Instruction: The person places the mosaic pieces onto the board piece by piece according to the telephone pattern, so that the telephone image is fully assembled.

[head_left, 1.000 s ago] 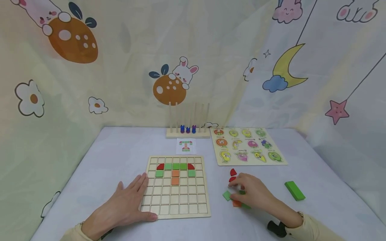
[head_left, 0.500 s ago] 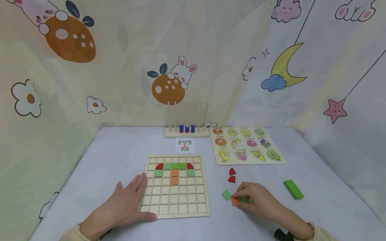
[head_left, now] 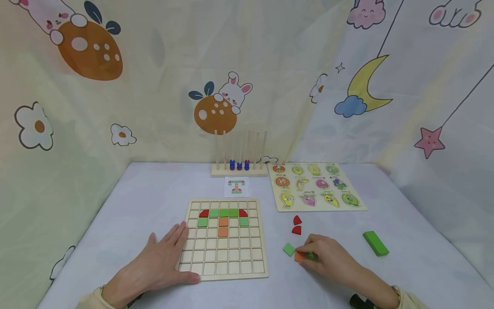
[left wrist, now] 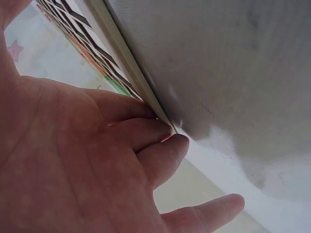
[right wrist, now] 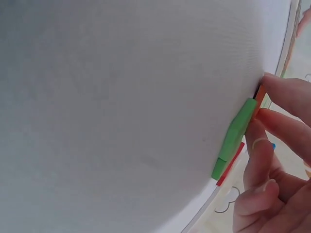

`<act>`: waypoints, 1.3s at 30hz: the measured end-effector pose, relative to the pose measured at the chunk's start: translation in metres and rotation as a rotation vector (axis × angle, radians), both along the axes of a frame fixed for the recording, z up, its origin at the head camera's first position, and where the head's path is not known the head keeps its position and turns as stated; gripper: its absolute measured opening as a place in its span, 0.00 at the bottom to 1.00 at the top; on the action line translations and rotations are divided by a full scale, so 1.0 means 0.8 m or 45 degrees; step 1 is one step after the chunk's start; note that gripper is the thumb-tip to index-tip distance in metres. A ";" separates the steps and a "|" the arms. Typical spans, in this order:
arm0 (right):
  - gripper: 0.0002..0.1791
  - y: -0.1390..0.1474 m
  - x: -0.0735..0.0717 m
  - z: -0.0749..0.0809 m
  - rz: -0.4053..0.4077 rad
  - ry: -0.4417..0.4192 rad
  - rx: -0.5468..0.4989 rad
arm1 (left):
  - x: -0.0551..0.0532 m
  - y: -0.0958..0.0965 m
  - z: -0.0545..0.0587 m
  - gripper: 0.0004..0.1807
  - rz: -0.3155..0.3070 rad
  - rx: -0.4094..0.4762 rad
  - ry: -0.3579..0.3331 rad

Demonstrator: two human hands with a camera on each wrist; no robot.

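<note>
My right hand (head_left: pixel 332 259) pinches an orange square tile (head_left: pixel 299 256) between thumb and index finger, low over the table. Close beside it lie a light green tile (head_left: pixel 289 249) and darker green pieces (head_left: pixel 313 256), partly covered by the fingers. Two red quarter-round pieces (head_left: pixel 296 220) lie just beyond. My left hand (head_left: pixel 154 262) rests along the left edge of a wooden grid board (head_left: pixel 235 268), thumb at its near edge. In the board's upper cells, red, green and orange tiles (head_left: pixel 223 222) form a T-like shape.
Behind the board lies a small pattern card (head_left: pixel 236 187), then a peg rack (head_left: pixel 239 172) with blue beads. A fruit puzzle board (head_left: pixel 318 186) sits at the back right. A green block (head_left: pixel 376 243) lies right of my right hand.
My right hand has drawn back slightly, uncovering the red pieces, and its fingers have closed on the orange tile, which has shifted slightly left. My left hand stays in place.
</note>
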State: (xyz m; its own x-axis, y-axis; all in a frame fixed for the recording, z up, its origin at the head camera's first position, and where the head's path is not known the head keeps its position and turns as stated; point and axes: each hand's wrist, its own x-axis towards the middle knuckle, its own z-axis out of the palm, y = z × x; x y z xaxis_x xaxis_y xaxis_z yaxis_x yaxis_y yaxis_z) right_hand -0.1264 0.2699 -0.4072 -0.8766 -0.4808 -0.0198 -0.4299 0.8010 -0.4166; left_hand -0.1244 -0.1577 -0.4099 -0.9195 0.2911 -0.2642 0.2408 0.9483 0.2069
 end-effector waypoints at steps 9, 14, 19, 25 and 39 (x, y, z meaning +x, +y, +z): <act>0.14 -0.011 0.000 0.015 0.011 -0.092 -0.037 | 0.001 -0.001 -0.001 0.77 -0.001 0.003 0.004; 0.13 -0.033 -0.004 0.026 0.063 -0.093 -0.034 | 0.001 -0.001 -0.003 0.77 0.001 -0.003 0.007; 0.13 -0.060 -0.013 0.030 0.139 -0.078 -0.060 | 0.000 0.000 -0.003 0.78 0.001 -0.013 0.011; 0.13 -0.106 -0.031 0.030 0.228 -0.061 -0.117 | 0.001 0.000 -0.003 0.77 -0.006 -0.020 0.025; 0.12 -0.201 -0.066 0.016 0.386 0.102 -0.047 | 0.000 0.000 -0.002 0.78 -0.009 -0.025 0.021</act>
